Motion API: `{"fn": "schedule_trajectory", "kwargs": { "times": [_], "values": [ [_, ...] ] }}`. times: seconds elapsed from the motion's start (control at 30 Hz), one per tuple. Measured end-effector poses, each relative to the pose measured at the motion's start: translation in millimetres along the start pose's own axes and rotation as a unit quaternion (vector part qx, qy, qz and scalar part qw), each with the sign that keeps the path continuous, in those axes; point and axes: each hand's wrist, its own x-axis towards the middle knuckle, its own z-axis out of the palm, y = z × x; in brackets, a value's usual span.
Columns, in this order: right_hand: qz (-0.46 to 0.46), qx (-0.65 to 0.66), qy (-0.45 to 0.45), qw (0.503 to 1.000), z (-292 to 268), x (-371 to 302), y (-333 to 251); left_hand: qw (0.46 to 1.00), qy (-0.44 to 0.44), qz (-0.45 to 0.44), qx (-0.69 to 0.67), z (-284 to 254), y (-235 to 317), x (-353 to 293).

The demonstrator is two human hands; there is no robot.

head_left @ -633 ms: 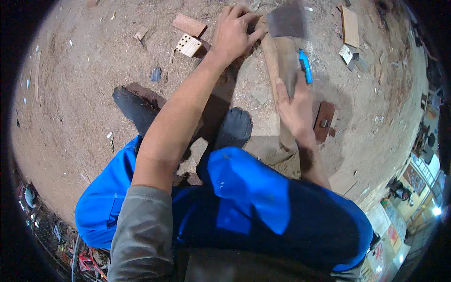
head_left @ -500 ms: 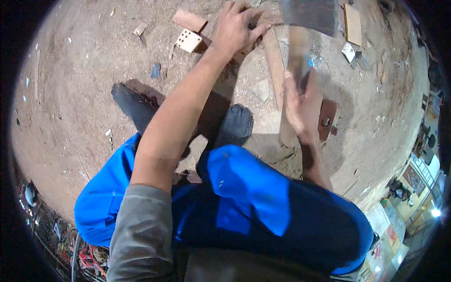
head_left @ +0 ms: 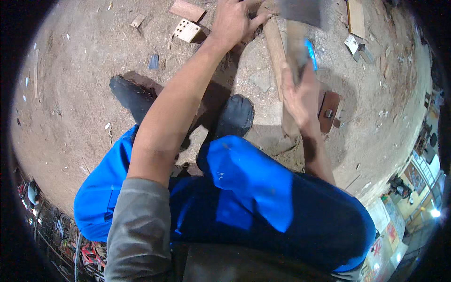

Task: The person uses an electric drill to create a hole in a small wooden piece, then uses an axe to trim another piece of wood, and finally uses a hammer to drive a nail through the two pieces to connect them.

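Observation:
My right hand [head_left: 300, 98] is closed around the wooden handle of a hatchet [head_left: 297, 44]. Its wide dark metal head [head_left: 301, 10] reaches the top edge, smeared by motion. Near the top of a long wooden strip [head_left: 275, 51], my left hand [head_left: 233, 23] is bent, its thumb stretched toward the strip's end. The left fingertips are partly cut off, and what they grip cannot be made out. The strip lies on the ground between my hands, its near part beside my right wrist.
A pale block with dark holes [head_left: 187, 30] and a brown wood piece [head_left: 187, 10] lie left of my left hand. A reddish-brown piece with a metal fitting [head_left: 329, 112] lies right of my right hand. A board [head_left: 356, 19] is farther right. My dark-covered foot [head_left: 235, 116] rests nearby.
The view has shifted slightly. The hatchet head appears a little higher and farther left. My left hand stays by the strip's far end.

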Motion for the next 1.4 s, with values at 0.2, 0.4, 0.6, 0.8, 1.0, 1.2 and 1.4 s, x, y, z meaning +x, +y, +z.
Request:
{"fn": "schedule_trajectory", "kwargs": {
  "times": [0.2, 0.4, 0.6, 0.8, 1.0, 1.2, 1.4],
  "values": [
    [0.004, 0.137, -0.012, 0.991, -12.9, 0.8, -0.3, 1.000, -0.005, 0.003, 0.028, 2.3, -3.2, -0.1],
    [-0.025, -0.078, -0.049, 0.995, -10.1, 1.7, 3.1, 0.999, -0.020, -0.005, 0.026, 0.4, -2.9, 0.1],
    [-0.007, 0.105, -0.036, 0.994, -17.4, -5.3, 1.2, 0.999, -0.018, -0.017, 0.022, 3.2, -3.3, -2.8],
    [-0.019, 0.049, -0.051, 0.997, -11.6, -5.3, 7.3, 0.997, -0.062, 0.014, 0.038, -5.8, -8.2, 0.4],
    [0.048, 0.063, -0.045, 0.996, -38.5, -15.4, -15.1, 0.996, -0.075, 0.020, -0.044, -13.9, -21.6, -0.5],
    [-0.046, 0.093, 0.082, 0.991, -27.8, -16.9, -16.3, 0.996, -0.025, 0.055, -0.072, -10.4, -29.2, -7.0],
    [-0.083, -0.058, -0.019, 0.995, 0.9, -6.2, 8.9, 0.997, -0.059, 0.024, -0.044, -12.6, -26.6, -5.9]
  ]
}}
